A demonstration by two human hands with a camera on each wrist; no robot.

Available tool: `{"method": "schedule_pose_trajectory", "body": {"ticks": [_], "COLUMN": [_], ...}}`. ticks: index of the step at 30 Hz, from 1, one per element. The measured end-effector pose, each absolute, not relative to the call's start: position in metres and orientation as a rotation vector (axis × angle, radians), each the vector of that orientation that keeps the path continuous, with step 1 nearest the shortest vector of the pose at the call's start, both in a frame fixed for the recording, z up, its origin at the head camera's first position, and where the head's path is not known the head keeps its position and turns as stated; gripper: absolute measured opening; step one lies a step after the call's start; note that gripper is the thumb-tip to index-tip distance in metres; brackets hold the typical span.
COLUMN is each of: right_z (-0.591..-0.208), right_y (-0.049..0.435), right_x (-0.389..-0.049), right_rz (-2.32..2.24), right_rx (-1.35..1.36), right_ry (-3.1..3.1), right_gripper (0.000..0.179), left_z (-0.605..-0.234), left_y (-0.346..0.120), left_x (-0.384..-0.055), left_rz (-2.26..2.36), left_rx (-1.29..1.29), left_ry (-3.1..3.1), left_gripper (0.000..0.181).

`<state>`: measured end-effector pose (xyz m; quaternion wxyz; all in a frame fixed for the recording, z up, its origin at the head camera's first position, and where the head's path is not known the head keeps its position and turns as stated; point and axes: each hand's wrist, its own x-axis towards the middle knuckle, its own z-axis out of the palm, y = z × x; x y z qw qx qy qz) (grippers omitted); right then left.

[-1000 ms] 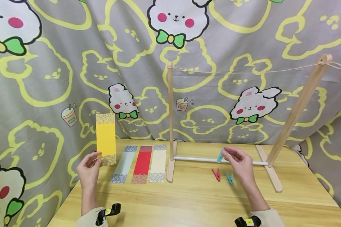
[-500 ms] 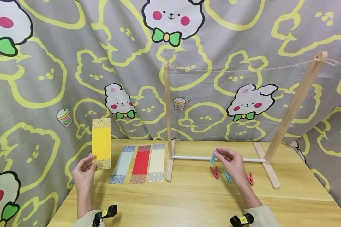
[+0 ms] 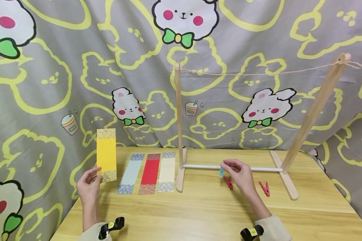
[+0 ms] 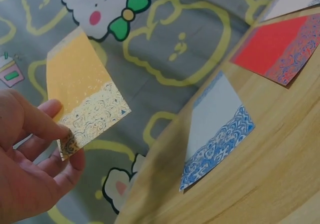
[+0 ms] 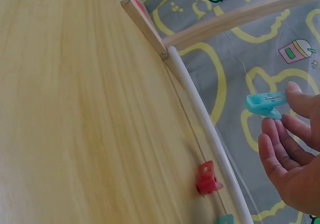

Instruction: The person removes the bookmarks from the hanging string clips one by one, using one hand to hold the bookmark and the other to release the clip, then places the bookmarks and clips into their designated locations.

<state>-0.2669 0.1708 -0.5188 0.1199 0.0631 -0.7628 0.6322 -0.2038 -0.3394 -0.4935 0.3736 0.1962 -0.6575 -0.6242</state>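
My left hand (image 3: 88,184) pinches a yellow bookmark (image 3: 106,154) by its lower left corner and holds it upright above the table; patterned bands cross both its ends. In the left wrist view, thumb and fingers grip the bookmark's patterned end (image 4: 95,112). My right hand (image 3: 239,174) pinches a light blue clothespin (image 5: 265,103) between thumb and fingers, in front of the stand's white rod (image 3: 202,166). Below that hand lies a red clothespin (image 3: 228,182), with a second red clothespin (image 3: 264,189) to its right. A teal clothespin (image 5: 226,219) shows at the right wrist view's bottom edge.
Pale blue (image 3: 131,174), red (image 3: 149,173) and cream bookmarks (image 3: 167,171) lie side by side on the wooden table (image 3: 175,214). Right of them stands a wooden frame with a left post (image 3: 179,117), a right post (image 3: 316,110) and a string (image 3: 247,74) between the tops.
My right hand has moved left with the light blue clothespin and now covers the teal one in the head view. My left hand has lowered slightly with the yellow bookmark.
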Motion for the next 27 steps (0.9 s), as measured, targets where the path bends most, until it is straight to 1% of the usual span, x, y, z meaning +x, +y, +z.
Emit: {"method": "schedule_pose_trajectory", "body": {"ticks": [7,19,27], "right_z": [-0.522,-0.532,-0.531], "right_y": [0.16,0.15,0.142], "right_x": [-0.27,-0.276,-0.283], "right_rz": [1.772,1.601,1.409], "right_rx": [0.207,0.184,0.274], "right_ry": [-2.304,-2.482,-2.576], "right_gripper": [0.027,0.025,0.016], "left_z": [-0.495,-0.505,-0.508], "left_y": [-0.342,-0.347,-0.351], "left_x": [-0.202,-0.199,-0.198], "left_rz": [-1.597,-1.63,-1.648], "left_rx": [0.523,0.627,0.68], "left_ry": [-1.686,-1.704,-1.753], "left_gripper": [0.03,0.04,0.039]}}
